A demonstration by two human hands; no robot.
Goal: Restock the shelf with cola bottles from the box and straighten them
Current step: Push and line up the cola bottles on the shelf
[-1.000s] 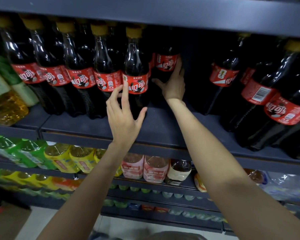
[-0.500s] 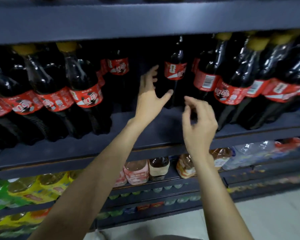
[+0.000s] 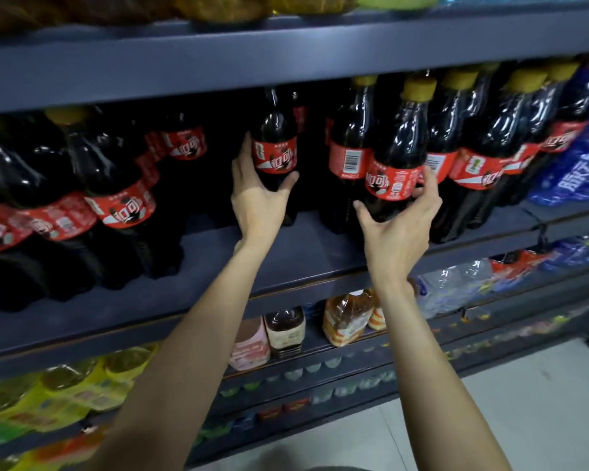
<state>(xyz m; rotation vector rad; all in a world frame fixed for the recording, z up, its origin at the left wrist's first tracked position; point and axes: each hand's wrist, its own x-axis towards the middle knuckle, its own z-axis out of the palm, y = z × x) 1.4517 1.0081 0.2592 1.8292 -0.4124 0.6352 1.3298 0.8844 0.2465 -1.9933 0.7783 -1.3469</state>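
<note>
Both hands are reaching into the cola shelf [image 3: 286, 253], so in my judgement the straightening step is in hand, not the fetching one; the box is not showing in this view. The left hand [image 3: 257, 195] is grasping a lone bottle [image 3: 275, 144] that is standing deep on the shelf, with the thumb on its right side and the fingers going around its left side, just under the red label. This bottle is looking upright and its label is facing forward. The right hand [image 3: 400, 229] is closing on the front bottle [image 3: 397, 158] of the right group: the thumb is touching its lower left side and the fingers are wrapping its right side beside the label, but I cannot tell how firm the hold is. This front bottle is standing just in front of a neighbour [image 3: 351, 154] whose barcode is facing out. A wide bare strip of shelf is lying between the left rows [image 3: 116, 185] and the right group. The next move, I think, is calling for sliding the lone bottle forward to the front edge, keeping it upright, and for turning or shifting the front bottle so it is lining up with the row. The neighbour should probably be turned later, because its label is showing the wrong side.
</note>
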